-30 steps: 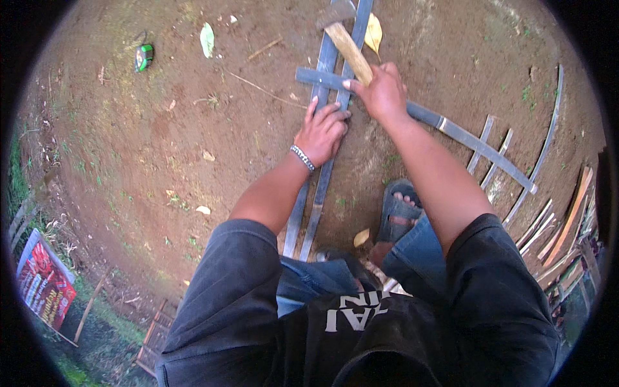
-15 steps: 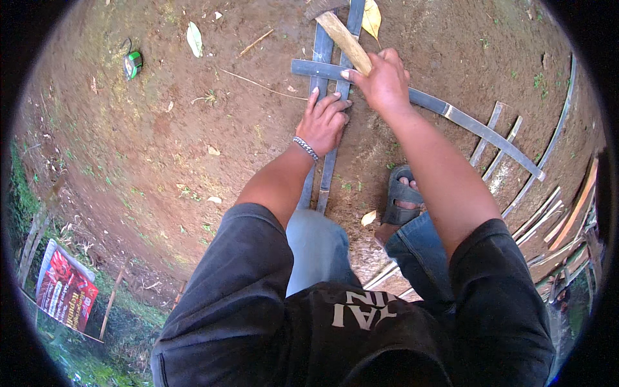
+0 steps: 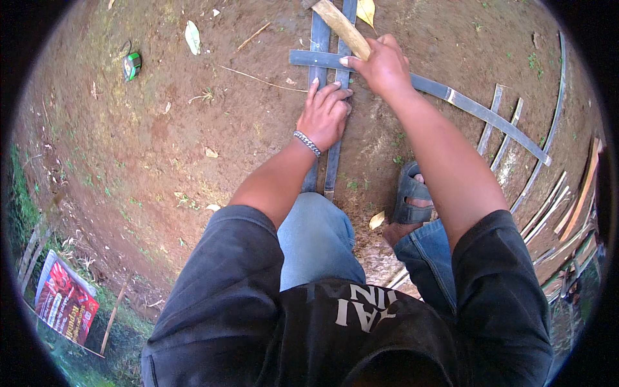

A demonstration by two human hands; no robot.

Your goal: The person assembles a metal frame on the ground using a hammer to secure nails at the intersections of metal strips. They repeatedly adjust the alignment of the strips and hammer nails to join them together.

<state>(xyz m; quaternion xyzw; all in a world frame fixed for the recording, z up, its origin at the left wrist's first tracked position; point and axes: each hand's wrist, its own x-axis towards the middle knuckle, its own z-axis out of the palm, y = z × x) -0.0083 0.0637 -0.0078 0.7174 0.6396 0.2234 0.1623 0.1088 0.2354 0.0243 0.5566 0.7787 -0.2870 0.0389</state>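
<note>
My right hand (image 3: 385,68) is closed round the wooden handle of a hammer (image 3: 342,27). Its dark metal head is mostly cut off by the top edge. The right thumb lies by a dark flat crosspiece strip (image 3: 301,57), which runs over two long dark strips side by side, the left strip (image 3: 319,39) and the right strip (image 3: 332,169). Just below that crossing, my left hand (image 3: 324,115) presses down on the long strips, fingers stretched out and somewhat apart. Its thumb is hidden. A small pale dot, perhaps a nail head, shows on the crosspiece.
The crosspiece curves rightward over two short strips (image 3: 509,133) to a long thin strip (image 3: 560,97). Split strips (image 3: 577,193) lie at the far right. A green tape measure (image 3: 131,66) sits on the dirt at left; a red banner (image 3: 68,303) is lower left. My sandalled foot (image 3: 412,193) stands nearby.
The strips sit slightly higher in the picture and more of the hammer's head is cut off. Both hands keep their places at the crossing; my knee shows nearer the strips.
</note>
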